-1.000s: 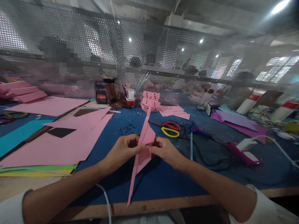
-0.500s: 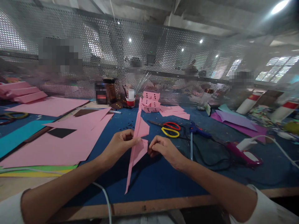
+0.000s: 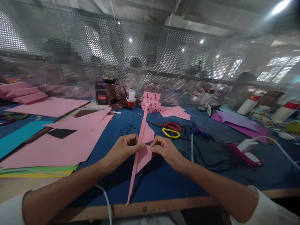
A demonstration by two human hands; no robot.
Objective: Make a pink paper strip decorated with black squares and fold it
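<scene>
Pink paper (image 3: 142, 159): already folded, with two flaps (image 3: 147, 133), pinched by left hand (image 3: 125, 147) and right hand (image 3: 166, 149), not yet set down.

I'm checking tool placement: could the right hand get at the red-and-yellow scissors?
Probably yes: the scissors lie just beyond the right hand, nothing visible between, though it's at the pink paper.

A perforated screen (image 3: 164, 47) backs the blue-topped table (image 3: 173, 184) under a bright ceiling light (image 3: 281, 6).

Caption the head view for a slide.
Left hand pinches folded pink paper, right hand at the paper's edge, over a blue tabletop with scissors beyond.
</scene>
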